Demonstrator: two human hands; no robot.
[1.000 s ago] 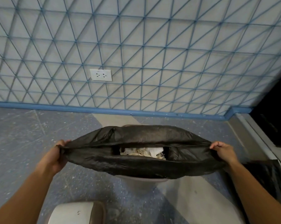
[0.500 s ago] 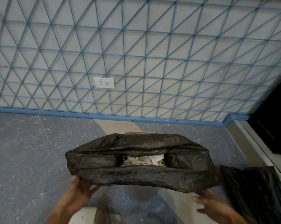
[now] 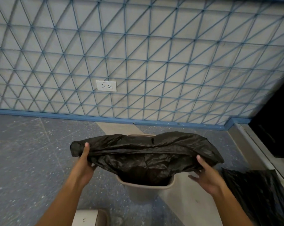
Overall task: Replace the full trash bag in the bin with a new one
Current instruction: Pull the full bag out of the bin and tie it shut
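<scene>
Grey tiled wall (image 3: 154,46) with blue lattice lines meets a speckled blue-grey floor (image 3: 23,152). The crumpled black plastic trash bag (image 3: 146,154) sits in the beige plastic bin (image 3: 146,187), its top bunched above the rim. A second black plastic bag (image 3: 255,193) lies on the floor to the right. The left hand (image 3: 84,162) grips the trash bag's left end and the right hand (image 3: 204,175) pinches its right edge, thumbs on top.

Trash bag (image 3: 146,154) in bin (image 3: 146,187), before wall (image 3: 154,54)
</scene>
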